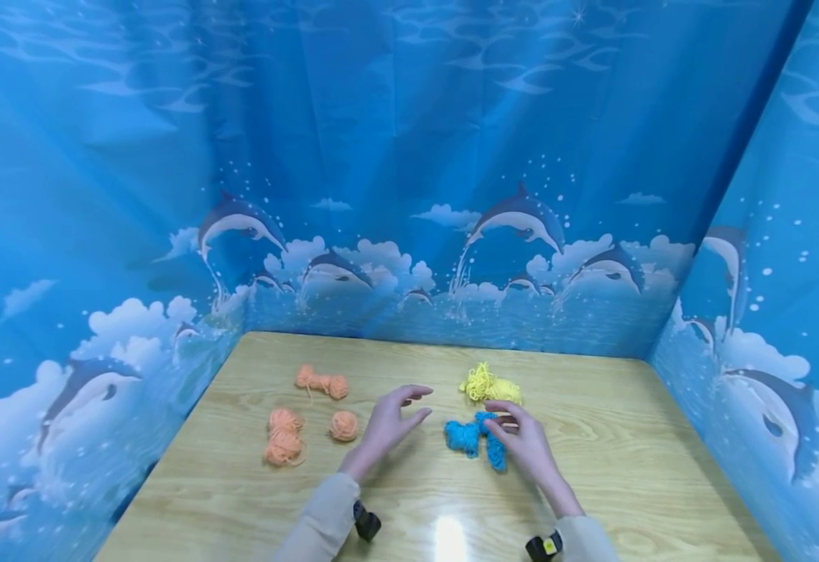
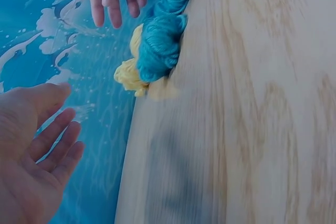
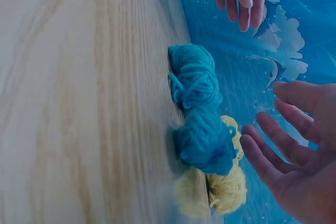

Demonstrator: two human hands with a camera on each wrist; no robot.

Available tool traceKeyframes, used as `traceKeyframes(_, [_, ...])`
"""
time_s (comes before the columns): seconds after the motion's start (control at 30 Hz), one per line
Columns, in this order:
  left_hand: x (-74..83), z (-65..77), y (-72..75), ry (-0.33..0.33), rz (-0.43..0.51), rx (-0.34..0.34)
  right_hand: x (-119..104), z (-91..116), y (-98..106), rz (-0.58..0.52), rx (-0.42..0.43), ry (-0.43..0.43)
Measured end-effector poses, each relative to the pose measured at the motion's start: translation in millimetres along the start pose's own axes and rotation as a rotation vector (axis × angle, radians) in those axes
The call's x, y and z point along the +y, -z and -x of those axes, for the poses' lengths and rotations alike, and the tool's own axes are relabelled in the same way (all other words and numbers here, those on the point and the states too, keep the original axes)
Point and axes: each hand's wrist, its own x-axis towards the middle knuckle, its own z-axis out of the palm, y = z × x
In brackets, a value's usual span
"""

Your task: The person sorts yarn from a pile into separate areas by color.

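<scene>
The head camera looks forward and down; nearer, low, sideways-tilted wrist views share the blue yarn [image 2: 160, 48].

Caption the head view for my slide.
Left hand near a peach yarn ball, right hand by blue yarn, yellow yarn just beyond.

Behind the table [image 1: 662, 468], the curtain [image 1: 395, 156]. On the table's left, a ball [image 1: 343, 426], the front hank [image 1: 284, 439] to its left, the back hank [image 1: 321, 382] behind; on the table's right, the near yarn [image 1: 462, 439] before the far yarn [image 1: 496, 389]. Left hand [image 1: 389, 421] between ball and near yarn, right hand [image 1: 528, 443] at the near yarn's right
</scene>
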Motion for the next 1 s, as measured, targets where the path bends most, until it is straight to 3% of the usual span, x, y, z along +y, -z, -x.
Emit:
traceKeyframes(0.27, [-4.9,7.3,18.0,-0.029,-0.017,0.08,-8,-2,-9,0.012,-0.036,-0.004])
traceKeyframes(0.53, [-11.7,15.5,37.9,-0.015,-0.02,0.123,-17,-4,-15,-0.022,-0.062,0.019])
traceKeyframes(1.0, [-25.2,29.1,71.7,0.094,-0.026,0.192,-26,-11,-36,-0.058,-0.099,0.097])
